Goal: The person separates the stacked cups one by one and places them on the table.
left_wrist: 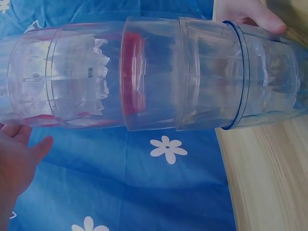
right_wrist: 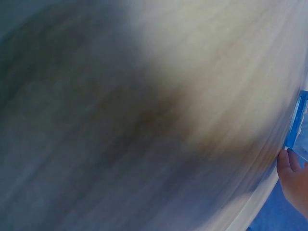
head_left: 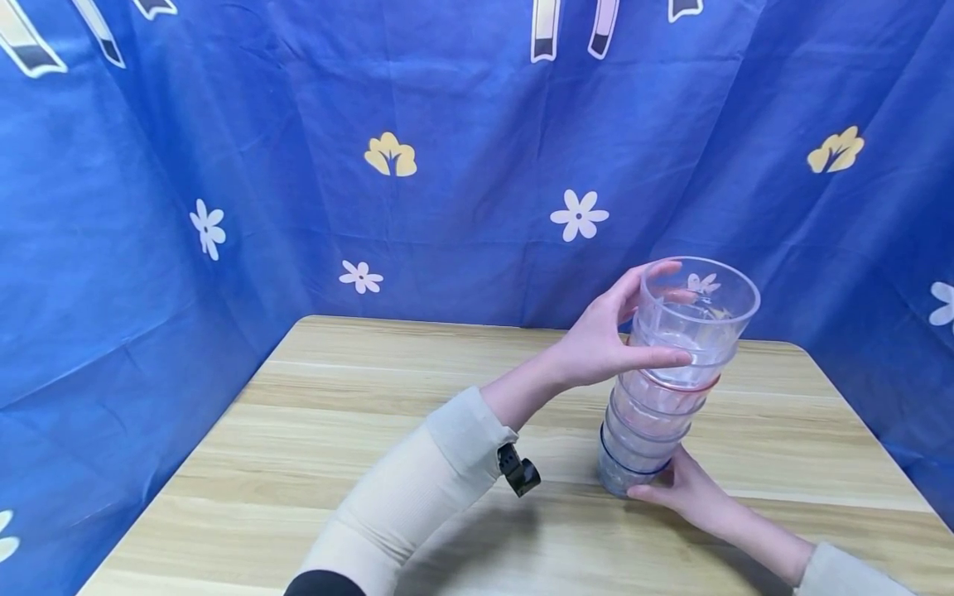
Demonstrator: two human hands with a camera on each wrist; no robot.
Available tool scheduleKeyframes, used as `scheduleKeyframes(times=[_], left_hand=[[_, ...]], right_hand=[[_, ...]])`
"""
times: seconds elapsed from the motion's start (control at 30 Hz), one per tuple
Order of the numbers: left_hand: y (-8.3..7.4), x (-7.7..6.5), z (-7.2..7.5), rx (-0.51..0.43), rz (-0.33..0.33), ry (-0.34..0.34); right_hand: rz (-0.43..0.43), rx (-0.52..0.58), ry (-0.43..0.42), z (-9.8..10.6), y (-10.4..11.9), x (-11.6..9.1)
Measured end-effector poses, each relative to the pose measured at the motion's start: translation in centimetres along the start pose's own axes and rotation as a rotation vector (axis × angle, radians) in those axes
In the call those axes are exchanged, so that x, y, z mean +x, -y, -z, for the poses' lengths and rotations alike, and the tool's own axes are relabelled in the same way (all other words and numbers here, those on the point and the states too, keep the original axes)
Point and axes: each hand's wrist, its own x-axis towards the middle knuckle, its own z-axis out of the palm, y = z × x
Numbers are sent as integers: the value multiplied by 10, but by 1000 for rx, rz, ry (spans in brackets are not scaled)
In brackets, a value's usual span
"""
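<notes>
A tall stack of nested clear plastic cups point(head_left: 656, 418) leans slightly to the right over the table. Around the top cup point(head_left: 704, 331) my left hand point(head_left: 607, 335) has its thumb on the near side and its fingers behind the wall. My right hand point(head_left: 689, 492) holds the bottom cup, thumb in front and the other fingers mostly hidden behind. In the left wrist view the cups point(left_wrist: 159, 72) run sideways, showing a red band and a blue rim point(left_wrist: 237, 74). At the right wrist view's edge, a blue-edged cup point(right_wrist: 302, 125) meets my fingertips.
Beneath the stack lies a light wood-grain table point(head_left: 358, 414), its back edge near a blue curtain point(head_left: 462, 207) with flowers printed on it. The curtain also hangs along the left and right sides. A small black device point(head_left: 517, 469) is strapped at my left cuff.
</notes>
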Motion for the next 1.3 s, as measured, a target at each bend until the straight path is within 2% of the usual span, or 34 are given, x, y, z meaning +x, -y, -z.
scheduleKeyframes(times=[0.13,0.33,0.53,0.77,0.93,1.1,1.3], left_hand=[[1,1,-1,2,-20,-15],[-3,3,-1,-11,-94,-47],[-12,7,4,-102,-181,-103],[-30,7,20,-139,-268,-185],[-33,-3,38,-122,-300,-230],[-22,-26,59,-45,-259,-285],[-3,-61,76,1,-118,-388]], right_hand=[[-1,3,-1,0,0,0],[-1,-2,-8,-1,0,0],[-17,-21,-20,-1,-1,0],[-8,-32,-11,-1,-1,0],[-9,-35,-9,-1,-2,0],[-6,-29,-13,-2,-1,1],[-12,-24,-16,-2,0,1]])
